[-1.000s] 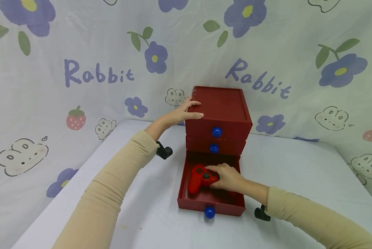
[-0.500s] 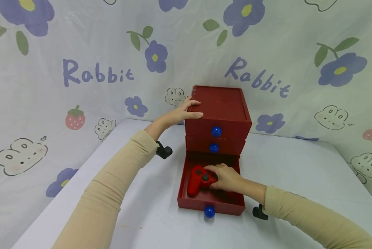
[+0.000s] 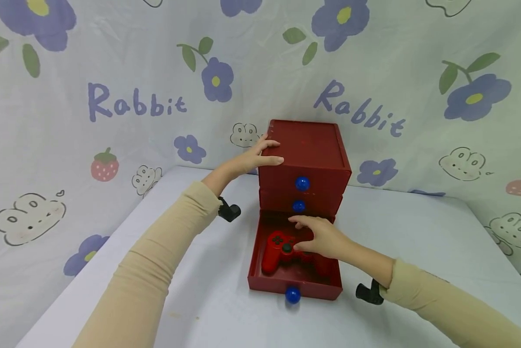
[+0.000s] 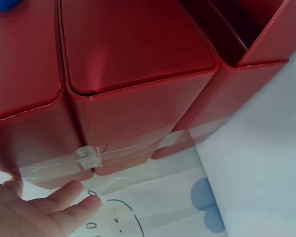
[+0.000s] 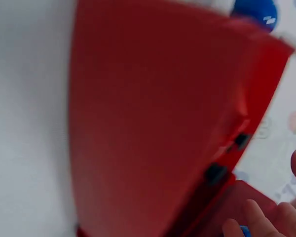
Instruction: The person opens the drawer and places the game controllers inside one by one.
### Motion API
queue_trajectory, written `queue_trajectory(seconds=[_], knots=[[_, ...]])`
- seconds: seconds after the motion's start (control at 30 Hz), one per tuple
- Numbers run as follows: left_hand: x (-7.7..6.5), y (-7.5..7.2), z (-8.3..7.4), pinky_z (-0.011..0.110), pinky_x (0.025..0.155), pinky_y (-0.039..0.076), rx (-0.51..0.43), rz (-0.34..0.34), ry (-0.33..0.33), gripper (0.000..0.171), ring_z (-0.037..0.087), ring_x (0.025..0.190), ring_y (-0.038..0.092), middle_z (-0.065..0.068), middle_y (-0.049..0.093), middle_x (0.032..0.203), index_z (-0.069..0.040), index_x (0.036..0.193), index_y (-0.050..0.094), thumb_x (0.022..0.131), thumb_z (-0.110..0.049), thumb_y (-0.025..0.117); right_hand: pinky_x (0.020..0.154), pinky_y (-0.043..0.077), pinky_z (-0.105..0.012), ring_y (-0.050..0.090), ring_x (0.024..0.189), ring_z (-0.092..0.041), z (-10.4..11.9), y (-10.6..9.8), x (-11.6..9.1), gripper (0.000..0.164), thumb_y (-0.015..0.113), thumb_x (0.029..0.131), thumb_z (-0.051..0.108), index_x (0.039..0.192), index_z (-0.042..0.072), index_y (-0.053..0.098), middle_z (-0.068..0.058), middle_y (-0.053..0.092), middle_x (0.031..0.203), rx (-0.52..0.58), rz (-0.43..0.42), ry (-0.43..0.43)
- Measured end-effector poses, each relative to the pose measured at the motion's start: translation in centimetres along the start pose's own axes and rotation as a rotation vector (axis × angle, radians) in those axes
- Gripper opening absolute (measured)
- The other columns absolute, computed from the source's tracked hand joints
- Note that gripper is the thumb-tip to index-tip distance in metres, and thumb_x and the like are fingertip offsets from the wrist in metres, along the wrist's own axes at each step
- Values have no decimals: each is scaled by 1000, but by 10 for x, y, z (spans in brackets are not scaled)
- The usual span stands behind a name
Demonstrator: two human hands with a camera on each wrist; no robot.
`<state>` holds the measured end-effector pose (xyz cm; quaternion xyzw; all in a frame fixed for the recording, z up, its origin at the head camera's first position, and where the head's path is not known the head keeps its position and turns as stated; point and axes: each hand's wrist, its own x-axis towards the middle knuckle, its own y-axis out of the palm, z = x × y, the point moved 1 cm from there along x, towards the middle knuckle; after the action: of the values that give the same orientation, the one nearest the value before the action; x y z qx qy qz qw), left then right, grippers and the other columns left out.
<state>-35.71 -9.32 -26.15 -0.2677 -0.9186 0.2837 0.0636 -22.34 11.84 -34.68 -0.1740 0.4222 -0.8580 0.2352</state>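
Note:
A dark red cabinet [image 3: 305, 145] of stacked drawers stands on the white table, its lowest drawer [image 3: 295, 288] pulled out. Inside that drawer lies a red game controller [image 3: 271, 253] with black sticks and buttons. My left hand [image 3: 260, 155] rests at the top left edge of the cabinet, thumb along the top; the left wrist view shows several of its fingers [image 4: 74, 207] beside the taped side. Above the controller is my right hand [image 3: 323, 237], fingers and thumb spread apart with nothing between them. It covers part of the controller's right side in the head view.
Blue round knobs mark the drawers, one on the open drawer's front [image 3: 292, 295]. The white table [image 3: 417, 251] runs to both sides. Behind the cabinet hangs a white cloth [image 3: 225, 43] printed with flowers and rabbits. Black wrist camera mounts show below both cuffs.
My right hand has let go of the controller and lifted slightly up and right, its fingers spreading. The controller stays in the drawer. My left hand has kept its place.

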Motion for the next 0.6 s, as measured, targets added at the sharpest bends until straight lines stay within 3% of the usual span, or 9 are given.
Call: queue_trajectory(seconds=[0.33, 0.6], knots=[[0, -1, 1, 55, 109, 9, -5, 3, -2, 58, 21, 140, -10, -6, -14, 153, -23, 139, 32, 87, -38, 54, 80, 51, -37, 60, 95, -25, 19, -13, -27, 52, 71, 80, 21, 125, 6, 51, -9, 64, 103, 103, 18, -29], [1, -2, 2, 54, 109, 9, -13, 12, 11, 60, 21, 140, -9, -7, -14, 153, -22, 139, 32, 86, -40, 54, 58, 48, -19, 52, 64, -1, 37, -3, -56, 43, 71, 79, 19, 118, 8, 56, 6, 61, 81, 175, 106, -90]])
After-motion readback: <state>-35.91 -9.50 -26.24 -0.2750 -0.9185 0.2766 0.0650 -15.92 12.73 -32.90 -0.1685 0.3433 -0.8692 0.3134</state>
